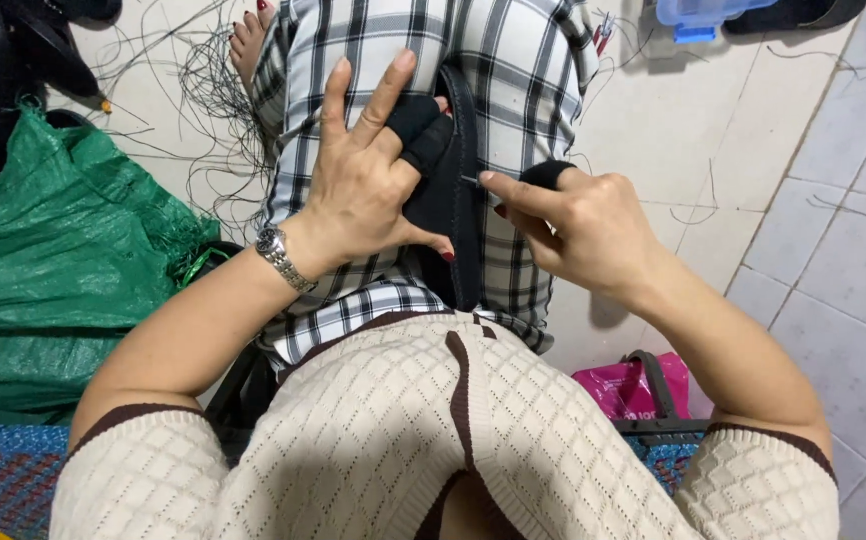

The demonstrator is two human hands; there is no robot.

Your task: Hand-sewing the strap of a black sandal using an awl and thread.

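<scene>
Head view. The black shoe upper point(450, 190) lies on the person's lap, over the black-and-white checked trousers point(513, 60), and serves as the landmark here. The left hand point(358, 185) presses on its left side: the thumb hooks over the lower edge, two fingers wearing black fabric guards point(418, 125) rest on the material, and the other fingers spread upward. So this grip is clamped on the shoe upper. The right hand point(583, 225), just right of the upper, pinches a thin needle point(475, 181) between thumb and forefinger, its tip touching the upper's edge; a black guard covers one finger there too.

Risks, as I judge them: the needle points toward the left hand, so a slip through the stiff material could prick an unguarded finger. The thin pinch could let the needle twist or drop into the lap. Whether thread trails from it I cannot tell.

Loose black threads point(208, 95) lie scattered on the tiled floor point(833, 300) up and left of the upper; they could snag a bare foot point(250, 40). Left of the upper sits a crumpled green woven sack point(43, 260). Below and right of it a pink plastic bag point(628, 388) rests in a dark basket. Far up and right lies a blue plastic box point(698, 15).
</scene>
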